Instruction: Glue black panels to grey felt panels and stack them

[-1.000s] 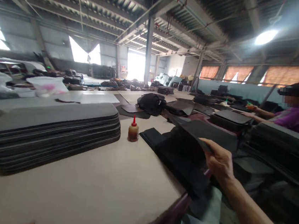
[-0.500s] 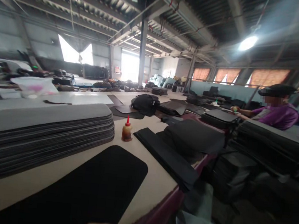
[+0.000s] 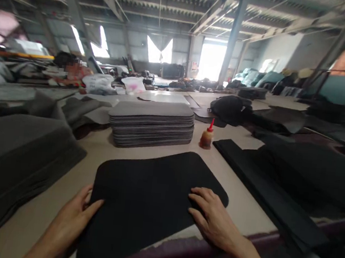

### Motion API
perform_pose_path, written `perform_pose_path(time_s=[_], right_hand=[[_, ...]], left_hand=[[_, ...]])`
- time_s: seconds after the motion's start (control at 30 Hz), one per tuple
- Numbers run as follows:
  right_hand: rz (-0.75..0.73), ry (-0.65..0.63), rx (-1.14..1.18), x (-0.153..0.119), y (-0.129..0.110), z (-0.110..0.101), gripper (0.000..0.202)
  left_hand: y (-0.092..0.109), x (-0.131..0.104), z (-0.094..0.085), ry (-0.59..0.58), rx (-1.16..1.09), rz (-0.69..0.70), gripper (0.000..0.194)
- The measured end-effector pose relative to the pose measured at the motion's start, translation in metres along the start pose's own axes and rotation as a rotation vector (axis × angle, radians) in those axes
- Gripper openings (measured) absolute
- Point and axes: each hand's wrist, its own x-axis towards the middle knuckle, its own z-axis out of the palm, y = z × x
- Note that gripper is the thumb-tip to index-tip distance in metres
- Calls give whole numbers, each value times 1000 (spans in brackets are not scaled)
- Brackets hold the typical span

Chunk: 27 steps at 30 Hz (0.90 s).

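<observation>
Bottle [image 3: 207, 134] of brown liquid [image 3: 205, 143] beyond hands [image 3: 69, 218] [image 3: 214, 215] on black panel [image 3: 145, 192]

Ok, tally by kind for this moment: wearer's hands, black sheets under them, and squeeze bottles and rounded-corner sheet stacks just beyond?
Left hand and right hand: 2
Black sheet: 1
Red-tipped squeeze bottle: 1
Rounded-corner sheet stack: 1
Total: 5

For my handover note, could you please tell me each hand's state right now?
Left hand: closed, holding the black sheet by its edge.
Right hand: open, resting on it.
</observation>
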Motion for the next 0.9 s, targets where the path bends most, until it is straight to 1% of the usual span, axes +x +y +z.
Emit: perform_pose_path(time_s=[0.07, 0.1, 0.17, 0.27, 0.3, 0.4, 0.47, 0.53, 0.6, 0.63, 0.67, 0.7, 0.73, 0.77, 0.8, 0.83, 0.87, 0.9], right_hand=[[-20, -38, -46, -1, -3, 0, 32], [-27, -55, -79, 0, -4, 0, 35], [-37, -71, -151, 3, -5, 3, 39], [-47, -48, -243, 7, -6, 13, 41], [-45, -32, -268, 8, -6, 17, 41], [-39, -2, -306, 10, -9, 24, 42], [-28, -21, -284, 12, -9, 22, 43], [-19, -82, -207, 13, -7, 13, 42], [-24, -155, -75, 17, 1, 2, 43], [-32, -174, 4, 20, 8, -4, 44], [-35, -165, 80, 25, 17, -10, 46], [-25, -128, 148, 33, 28, -15, 49], [7, -72, 210, 42, 40, -19, 53], [71, 8, 256, 55, 53, -23, 57], [162, 93, 287, 69, 66, -26, 62], [273, 180, 303, 84, 80, -29, 66], [387, 272, 292, 100, 93, -31, 69], [464, 336, 274, 115, 105, -32, 72]], left_hand=[[-2, 6, -2, 24, -61, -3, 75], [-2, 9, -2, 34, -44, 14, 78], [-1, 13, -3, 80, 109, 77, 77], [5, 21, -4, 126, 339, 158, 75], [8, 25, -5, 140, 390, 174, 74], [15, 37, -5, 128, 475, 205, 72], [17, 41, -4, 158, 564, 265, 71], [18, 37, 1, 230, 675, 399, 71], [20, 22, 12, 276, 740, 570, 66], [22, 10, 21, 253, 738, 649, 62], [24, -3, 31, 202, 727, 725, 56], [27, -17, 43, 124, 726, 784, 51], [30, -30, 56, 19, 737, 847, 51], [35, -41, 70, -79, 737, 902, 53], [39, -50, 83, -133, 716, 965, 55], [43, -56, 96, -189, 723, 985, 57], [46, -59, 107, -226, 740, 981, 57], [48, -60, 116, -251, 765, 966, 56]])
